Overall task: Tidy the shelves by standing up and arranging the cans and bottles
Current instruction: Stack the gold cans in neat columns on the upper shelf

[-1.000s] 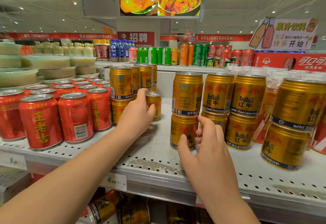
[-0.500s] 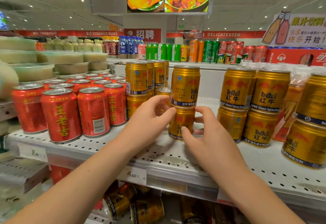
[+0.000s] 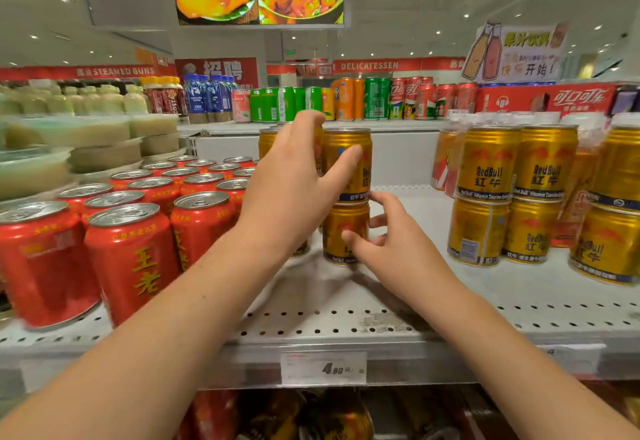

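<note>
Supermarket shelf [image 3: 346,315], mid-tidy: left hand [image 3: 294,190] grips upper gold can [image 3: 353,180], right hand [image 3: 391,242] clasps lower can [image 3: 341,228] of a stack btwn red cans [image 3: 131,252] & neat gold stacks [image 3: 512,197]. All seen upright; lining-up seems to remain.

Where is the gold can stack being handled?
Head view, centre of the shelf: upper gold can in the left hand, atop the lower gold can in the right hand, with red cans to the left and more gold stacks to the right.

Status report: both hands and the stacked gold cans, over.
Left hand holds upper gold can. Right hand grips lower gold can, stack upright. Red cans close on the left.
</note>
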The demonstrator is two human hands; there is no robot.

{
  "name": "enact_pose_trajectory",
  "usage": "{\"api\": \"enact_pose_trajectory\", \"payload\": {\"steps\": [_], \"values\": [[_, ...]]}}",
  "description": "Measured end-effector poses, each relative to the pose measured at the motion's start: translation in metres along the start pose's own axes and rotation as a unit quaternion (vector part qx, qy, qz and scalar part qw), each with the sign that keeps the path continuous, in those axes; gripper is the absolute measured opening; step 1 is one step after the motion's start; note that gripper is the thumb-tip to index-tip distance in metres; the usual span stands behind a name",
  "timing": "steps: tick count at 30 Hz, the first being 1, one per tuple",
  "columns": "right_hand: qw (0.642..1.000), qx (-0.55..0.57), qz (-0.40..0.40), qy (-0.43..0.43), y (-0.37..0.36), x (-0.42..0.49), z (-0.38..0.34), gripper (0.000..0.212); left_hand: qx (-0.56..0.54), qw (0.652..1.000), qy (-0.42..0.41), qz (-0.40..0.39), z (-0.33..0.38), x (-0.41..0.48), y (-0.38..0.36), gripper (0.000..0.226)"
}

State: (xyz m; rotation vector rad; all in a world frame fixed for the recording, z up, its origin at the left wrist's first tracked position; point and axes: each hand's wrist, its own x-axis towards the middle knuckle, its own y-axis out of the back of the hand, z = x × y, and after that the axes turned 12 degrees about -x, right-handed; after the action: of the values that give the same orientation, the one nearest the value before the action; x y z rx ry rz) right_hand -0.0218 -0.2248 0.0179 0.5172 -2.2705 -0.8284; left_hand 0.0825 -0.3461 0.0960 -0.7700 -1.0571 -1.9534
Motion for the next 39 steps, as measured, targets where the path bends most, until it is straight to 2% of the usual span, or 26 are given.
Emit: {"api": "enact_pose_trajectory", "payload": {"steps": [3, 8, 15, 19, 23, 26, 29, 31, 33, 36, 39], "values": [[1.000, -0.012, 0.008, -0.017, -0.013, 0.001, -0.008, 0.078, 0.058, 0.997, -0.052, -0.008, 0.002, 0.021, 0.004, 0.055], [0.998, -0.044, 0.021, -0.043, -0.016, 0.010, -0.014, 0.079, 0.141, 0.988, -0.059, -0.034, -0.005, 0.036, 0.002, 0.051], [1.000, -0.017, -0.004, -0.018, -0.012, 0.022, -0.007, 0.062, 0.062, 0.992, -0.061, -0.090, -0.012, 0.043, 0.008, 0.034], [0.999, -0.003, -0.032, -0.009, -0.009, 0.030, -0.003, 0.056, 0.038, 0.990, -0.064, -0.117, -0.011, 0.038, 0.011, 0.032], [0.998, 0.032, -0.048, -0.002, -0.013, 0.032, -0.003, 0.058, 0.081, 0.992, -0.062, -0.078, -0.004, 0.034, 0.006, 0.036], [0.998, 0.049, -0.044, 0.014, -0.018, 0.031, -0.003, 0.056, 0.092, 0.993, -0.065, -0.047, -0.001, 0.035, 0.006, 0.028], [0.997, 0.060, -0.051, 0.022, -0.018, 0.030, -0.002, 0.056, 0.049, 0.996, -0.025, -0.065, -0.004, 0.042, 0.010, 0.019], [0.996, 0.069, -0.056, 0.013, -0.017, 0.032, 0.001, 0.058, -0.018, 0.997, 0.010, -0.074, -0.007, 0.044, 0.014, 0.014], [0.996, 0.065, -0.055, 0.008, -0.017, 0.034, 0.004, 0.052, -0.056, 0.994, 0.035, -0.082, -0.010, 0.044, 0.017, 0.021], [0.996, 0.069, -0.059, 0.009, -0.019, 0.032, 0.005, 0.050, -0.045, 0.995, 0.042, -0.079, -0.012, 0.039, 0.017, 0.028], [0.993, 0.090, -0.072, 0.002, -0.018, 0.029, 0.003, 0.060, -0.011, 0.997, 0.015, -0.075, -0.010, 0.038, 0.014, 0.022]]}}
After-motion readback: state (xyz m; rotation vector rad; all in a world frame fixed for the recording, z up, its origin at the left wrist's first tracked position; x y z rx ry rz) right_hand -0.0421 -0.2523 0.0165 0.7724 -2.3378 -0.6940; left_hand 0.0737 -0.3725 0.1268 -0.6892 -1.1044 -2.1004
